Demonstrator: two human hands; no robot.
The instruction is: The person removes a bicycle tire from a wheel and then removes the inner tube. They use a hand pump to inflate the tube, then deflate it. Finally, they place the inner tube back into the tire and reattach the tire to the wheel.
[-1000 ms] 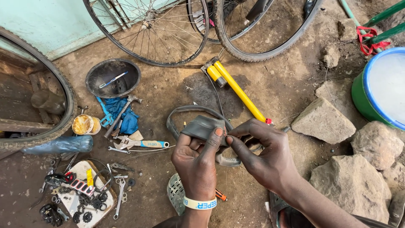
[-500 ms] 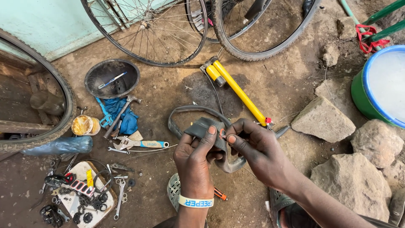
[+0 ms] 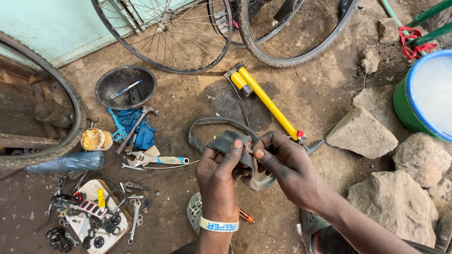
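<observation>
Your left hand (image 3: 219, 171) has slid its thumb up the limp black rubber inner tube (image 3: 226, 140), pinching it above the dirt floor (image 3: 292, 99); your right hand (image 3: 287, 164) now pinches closer beside it, tightening the fold.

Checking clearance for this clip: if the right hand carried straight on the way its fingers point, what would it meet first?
The right hand points left, fingertips pinching the grey rubber inner tube. Going on, it would meet that tube and the left hand's thumb at once; beyond them, probably the blue-handled adjustable wrench, though depth is unclear.
</observation>
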